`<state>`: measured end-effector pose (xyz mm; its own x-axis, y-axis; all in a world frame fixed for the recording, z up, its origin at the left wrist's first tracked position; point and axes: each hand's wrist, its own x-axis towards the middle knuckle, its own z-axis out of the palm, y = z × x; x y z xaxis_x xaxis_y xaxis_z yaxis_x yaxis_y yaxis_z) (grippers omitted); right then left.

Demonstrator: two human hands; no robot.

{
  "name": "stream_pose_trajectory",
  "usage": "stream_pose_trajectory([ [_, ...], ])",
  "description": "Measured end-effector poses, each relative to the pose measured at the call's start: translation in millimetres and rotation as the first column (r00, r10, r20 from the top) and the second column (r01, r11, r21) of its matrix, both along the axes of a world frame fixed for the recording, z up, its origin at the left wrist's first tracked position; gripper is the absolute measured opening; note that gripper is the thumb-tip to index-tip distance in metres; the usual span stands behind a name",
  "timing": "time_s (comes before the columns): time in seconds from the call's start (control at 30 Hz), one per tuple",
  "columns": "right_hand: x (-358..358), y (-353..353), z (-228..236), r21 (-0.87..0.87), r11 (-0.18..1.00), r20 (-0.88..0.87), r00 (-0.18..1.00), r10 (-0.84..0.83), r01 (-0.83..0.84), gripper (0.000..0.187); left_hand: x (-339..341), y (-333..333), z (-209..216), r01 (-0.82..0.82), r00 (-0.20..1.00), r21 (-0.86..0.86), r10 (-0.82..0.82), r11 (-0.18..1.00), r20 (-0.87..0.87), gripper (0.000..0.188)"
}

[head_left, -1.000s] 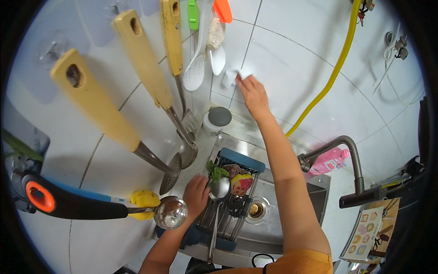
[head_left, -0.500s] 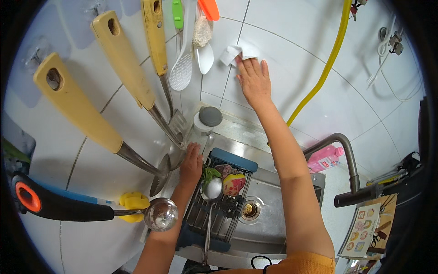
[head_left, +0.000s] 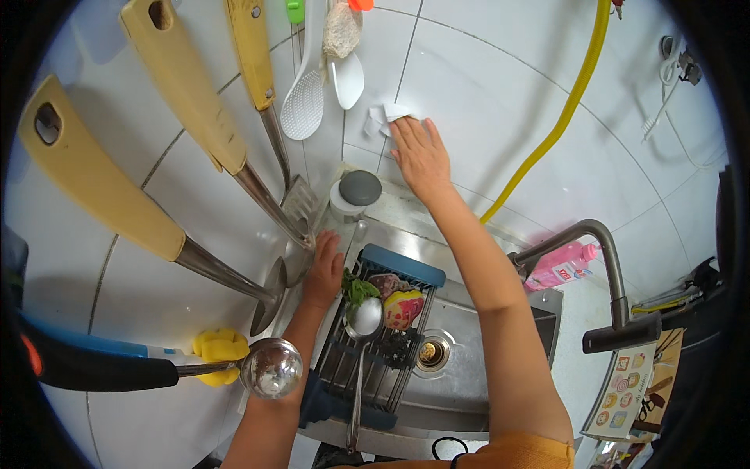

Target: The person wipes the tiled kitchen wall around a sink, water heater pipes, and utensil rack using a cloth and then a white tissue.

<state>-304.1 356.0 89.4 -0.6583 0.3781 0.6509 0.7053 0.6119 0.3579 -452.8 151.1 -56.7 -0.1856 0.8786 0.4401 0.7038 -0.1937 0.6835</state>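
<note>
On the tiled wall, my right hand (head_left: 420,152) presses a crumpled white cloth (head_left: 381,119) against the tiles. Its fingertips are partly tucked under the cloth's fold. Lower down, my left hand (head_left: 323,270) rests by the left edge of the sink (head_left: 461,391), fingers stretched out and nothing visible in them. Beside it stands a blue and black drain rack (head_left: 402,266) over the sink. Green leaves (head_left: 359,289), a pink and yellow sponge-like piece (head_left: 403,309) and a large metal spoon (head_left: 365,320) lie on the rack.
Cream-handled kitchen tools (head_left: 101,180), a ladle (head_left: 271,367) and white slotted spoon (head_left: 303,105) hang at left. A grey-lidded jar (head_left: 360,188) stands in the corner. At right are a yellow hose (head_left: 562,125), grey faucet (head_left: 601,234) and pink bottle (head_left: 561,268).
My right hand has slid the cloth down and slightly left along the wall. My left hand stays by the sink edge. The view has shifted a little, and the hanging tools sit further left.
</note>
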Motion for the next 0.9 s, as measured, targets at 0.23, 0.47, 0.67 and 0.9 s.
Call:
stream_pose_trajectory([
  [0.23,48,-24,-76,-0.255,0.956,0.096,0.987,-0.126,0.146,0.050,1,0,2,-0.024,0.999,-0.033,0.025,0.999,0.044,0.039],
  [0.47,19,6,70,0.078,0.967,-0.339,0.919,-0.201,0.241,0.054,-2,2,-2,-0.051,0.999,-0.018,0.051,0.999,0.010,0.038],
  [0.67,-7,39,89,0.170,0.981,-0.216,0.975,-0.057,0.095,0.043,2,4,-4,-0.096,0.992,0.060,0.101,0.994,-0.078,0.035],
  [0.9,31,-10,-70,-0.230,0.965,-0.026,0.990,-0.139,0.129,0.053,-3,9,-6,-0.084,0.983,0.132,0.103,0.988,-0.149,0.034],
])
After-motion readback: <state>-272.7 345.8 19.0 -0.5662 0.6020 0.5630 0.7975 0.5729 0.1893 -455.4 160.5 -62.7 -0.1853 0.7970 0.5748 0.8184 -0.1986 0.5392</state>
